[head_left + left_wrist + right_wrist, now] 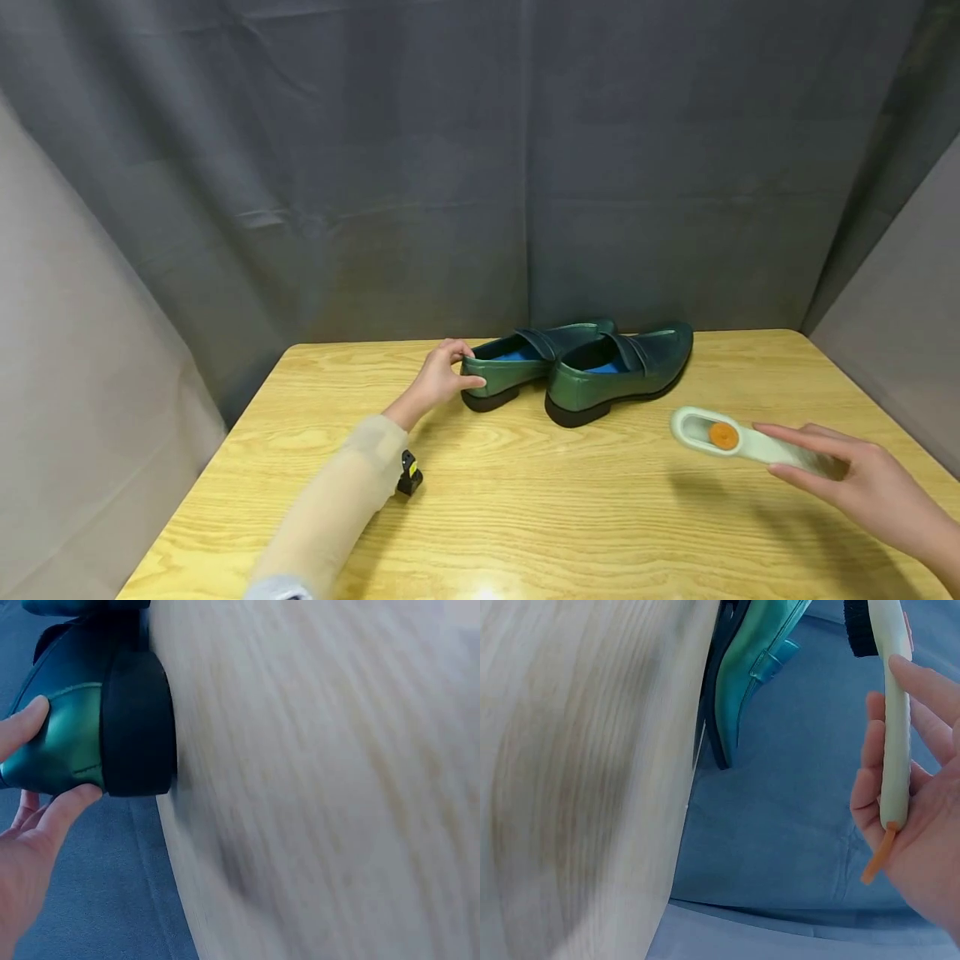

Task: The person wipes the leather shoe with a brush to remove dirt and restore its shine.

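Note:
Two dark green loafers with blue insoles stand side by side at the far edge of the table. My left hand (437,379) grips the heel of the left loafer (497,379), thumb and fingers on either side of it, as the left wrist view also shows. The right loafer (588,387) stands close beside it, untouched. Over the table's right side, my right hand (862,475) holds a pale green brush (761,446) by its handle, apart from both shoes. Dark bristles (860,630) show in the right wrist view, and an orange cord (880,855) hangs from the handle's end.
A wooden table (555,517) lies under everything. Behind its far edge hangs a dark grey curtain (420,183), with pale cloth (82,358) at the sides. A small black device (409,473) shows beside my left sleeve (337,500).

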Demonstrator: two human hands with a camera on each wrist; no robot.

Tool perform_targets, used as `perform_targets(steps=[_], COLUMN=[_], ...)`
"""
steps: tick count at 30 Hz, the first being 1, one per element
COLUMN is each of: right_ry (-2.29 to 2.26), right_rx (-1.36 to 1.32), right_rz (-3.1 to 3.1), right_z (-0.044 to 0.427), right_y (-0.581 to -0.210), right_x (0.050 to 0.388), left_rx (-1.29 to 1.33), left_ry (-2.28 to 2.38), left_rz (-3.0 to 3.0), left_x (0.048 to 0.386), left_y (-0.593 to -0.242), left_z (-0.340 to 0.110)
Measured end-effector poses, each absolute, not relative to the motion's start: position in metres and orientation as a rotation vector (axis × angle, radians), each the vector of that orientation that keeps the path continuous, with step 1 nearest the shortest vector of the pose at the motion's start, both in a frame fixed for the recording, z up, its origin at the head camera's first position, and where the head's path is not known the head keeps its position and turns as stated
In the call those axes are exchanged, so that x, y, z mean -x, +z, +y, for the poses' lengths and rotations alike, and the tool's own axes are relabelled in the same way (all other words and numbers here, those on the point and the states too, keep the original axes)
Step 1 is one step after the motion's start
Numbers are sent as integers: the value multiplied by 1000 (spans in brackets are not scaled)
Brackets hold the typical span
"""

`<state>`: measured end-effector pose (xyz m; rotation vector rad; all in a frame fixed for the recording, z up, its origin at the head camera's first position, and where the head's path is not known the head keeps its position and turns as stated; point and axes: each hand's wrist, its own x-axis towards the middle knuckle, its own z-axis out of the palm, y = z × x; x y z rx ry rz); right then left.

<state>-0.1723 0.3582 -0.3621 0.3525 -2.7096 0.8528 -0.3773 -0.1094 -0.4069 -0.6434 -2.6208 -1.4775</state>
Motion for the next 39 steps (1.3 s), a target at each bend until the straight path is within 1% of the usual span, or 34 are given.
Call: perform_targets(steps=[6, 13, 18, 24, 26, 30, 39], right_ry=[868, 880, 823, 804, 797, 817, 854], right_rx=[-286, -343, -396, -413, -419, -465, -591], right_rz=[-2771, -2736, -2740, -2762, -2775, -2766, -2737], right_z=[359, 356, 351, 344, 342, 336, 323], right_y=[-364, -364, -366, -364, -364, -363, -373], right_x=[169, 176, 185, 194, 197, 203, 225], left_rx=[639, 675, 698, 730, 728, 716, 700], left_ry=[-1481, -1500, -1539, -1511, -1507, -1528, -1506], left_rz=[-2656, -2643, -2640, -2617, -2610, -2600, -2654], left_x=[379, 377, 368, 349, 337, 319, 284], left_y=[-407, -407, -406, -400, -392, -387, -395], left_z=[-109, -112, -120, -141, -148, -163, -186])
